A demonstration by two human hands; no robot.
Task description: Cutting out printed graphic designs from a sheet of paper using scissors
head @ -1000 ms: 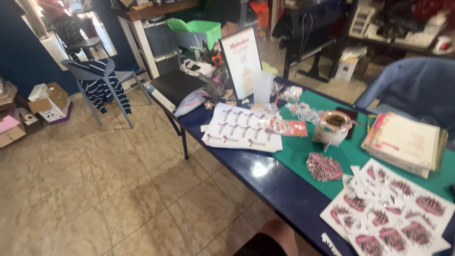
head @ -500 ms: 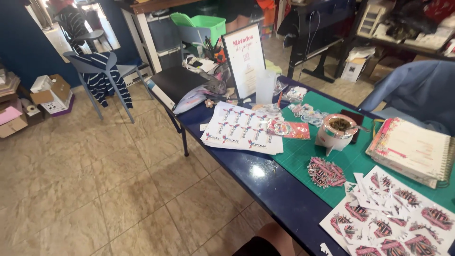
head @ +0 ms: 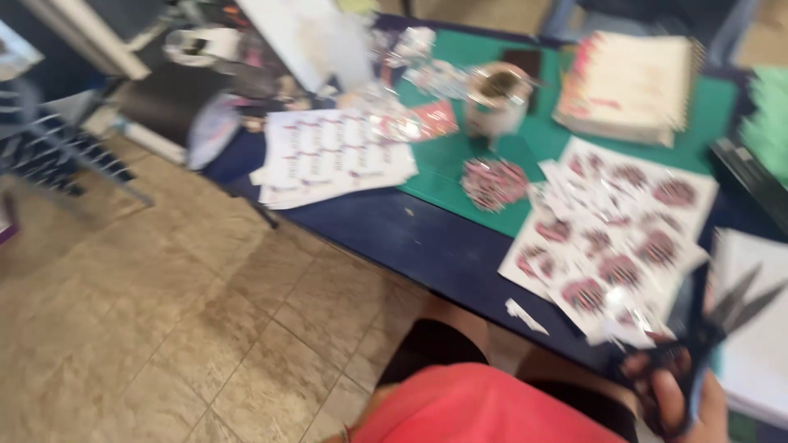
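The view has swung down and closer since a moment ago: the chair and boxes across the floor are gone from sight, and now the person's lap and one hand show at the bottom. Everything looks blurry.

The biggest thing is the tan tile floor [head: 164,328] on the left. Next is the long dark blue table [head: 410,238], running from the top left down to the right. A green mat [head: 698,107] covers its far part.

On the near end of the table lies a white sheet of pink and black stickers [head: 611,238], partly on the mat. Another white printed sheet [head: 328,156] lies further left. A thick notebook [head: 628,78] sits on the mat at the back. A small round pile of pink bits [head: 492,182] rests on the mat between the two sheets. Behind it stands a small white cup [head: 495,102].

The person's right hand [head: 677,398] is at the bottom right, just past the table edge. Its fingers are curled around the handles of a pair of scissors [head: 722,328]. The blades point up and stand apart, just beside the sticker sheet. The left hand is out of sight.

A tiny white scrap [head: 525,316] lies on the table edge.
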